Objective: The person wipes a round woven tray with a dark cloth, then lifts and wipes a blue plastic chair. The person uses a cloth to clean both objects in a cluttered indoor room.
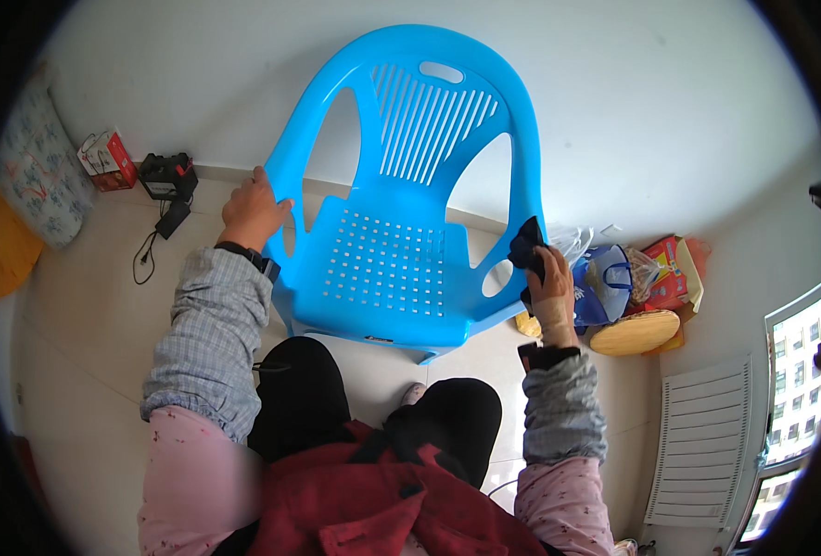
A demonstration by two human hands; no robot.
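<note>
A blue plastic armchair [410,181] with a slatted back and a perforated seat stands before me, its back towards the wall. My left hand [254,208] rests on the chair's left armrest, the thumb on its inner side and the fingers partly hidden. With my right hand [551,285] I hold a bunched black cloth [527,247] against the right armrest. Part of the cloth is hidden by my fingers.
At the left are a red and white box [108,161], a black battery-like case [167,177] with an adapter and cable, and a patterned cushion-like bundle [38,167]. Bags [601,285], a round wooden board [635,332] and a white radiator [701,441] stand right.
</note>
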